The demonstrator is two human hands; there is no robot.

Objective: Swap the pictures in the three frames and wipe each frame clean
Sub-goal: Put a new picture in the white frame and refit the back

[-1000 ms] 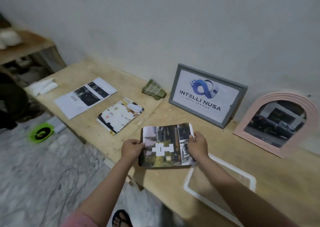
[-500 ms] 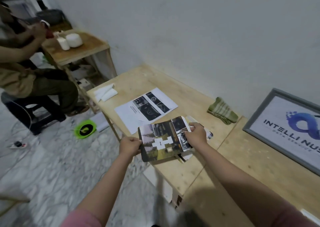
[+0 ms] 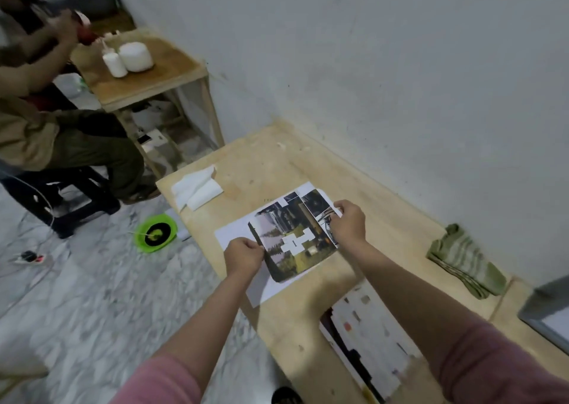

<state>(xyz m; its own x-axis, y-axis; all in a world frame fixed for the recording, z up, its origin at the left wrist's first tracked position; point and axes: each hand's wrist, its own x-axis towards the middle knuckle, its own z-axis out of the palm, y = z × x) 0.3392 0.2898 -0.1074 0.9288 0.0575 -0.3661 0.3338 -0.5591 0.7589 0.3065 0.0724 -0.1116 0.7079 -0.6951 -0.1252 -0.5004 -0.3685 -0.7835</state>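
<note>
Against the grey wall, the plywood worktop (image 3: pixel 385 234) carries a white sheet (image 3: pixel 237 234); above it both hands pinch the dark picture (image 3: pixel 292 240), left hand (image 3: pixel 243 257) at its near-left edge, right hand (image 3: pixel 348 223) at its far-right edge. Uneven pulling could crease or tear it.

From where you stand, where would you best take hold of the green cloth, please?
Probably the green cloth from above, pinching its thick folded middle: it lies flat on the table close to the wall, so the open side is the near one.
</note>
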